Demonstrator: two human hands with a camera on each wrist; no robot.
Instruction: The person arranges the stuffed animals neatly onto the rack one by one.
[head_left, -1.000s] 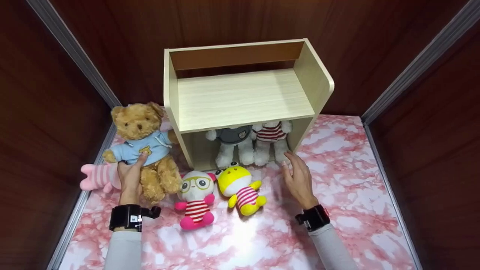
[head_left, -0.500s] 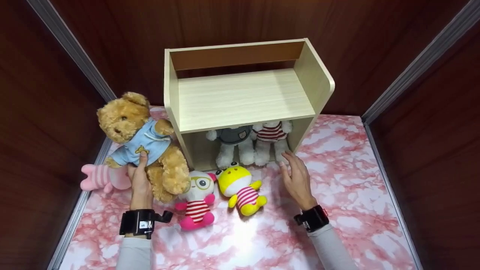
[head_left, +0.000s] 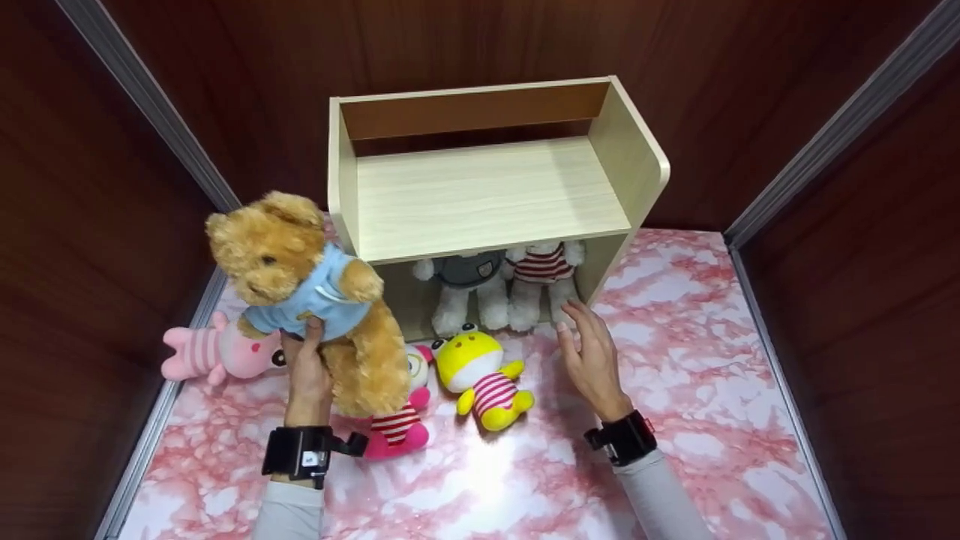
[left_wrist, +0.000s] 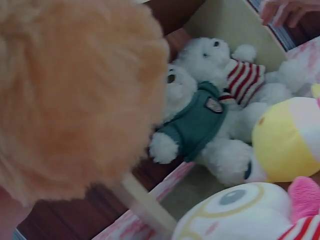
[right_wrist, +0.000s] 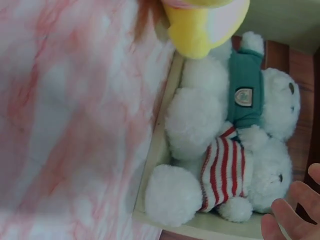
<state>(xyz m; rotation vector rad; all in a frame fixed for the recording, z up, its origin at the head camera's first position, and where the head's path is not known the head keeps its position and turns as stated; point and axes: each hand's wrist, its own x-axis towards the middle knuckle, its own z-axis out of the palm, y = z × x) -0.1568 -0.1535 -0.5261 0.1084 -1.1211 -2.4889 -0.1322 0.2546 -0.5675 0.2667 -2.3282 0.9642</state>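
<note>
My left hand [head_left: 306, 375] grips a brown teddy bear [head_left: 319, 292] in a blue hoodie, thumb across its belly. The bear leans left, held up in front of the shelf's left side, and its fur fills much of the left wrist view. Relaxed fingers of my right hand [head_left: 594, 364] hover by the lower right corner of the wooden shelf [head_left: 487, 195]. Inside the lower compartment sit two white plush toys, one in a dark sweater [right_wrist: 245, 92], the other in a red-and-white striped top [right_wrist: 223, 172].
In front of the shelf lie a yellow frog plush [head_left: 480, 375] and a pink-and-white panda plush [head_left: 397, 431], partly covered by the bear. At the left, a pink striped plush [head_left: 214, 356] lies on its back on the marbled surface [head_left: 697, 360]. Dark wood walls [head_left: 862, 262] enclose the space.
My left hand has moved right with the teddy bear, which has turned and tilted and now covers much of the panda plush. More of the pink plush shows. My right hand has barely shifted.
</note>
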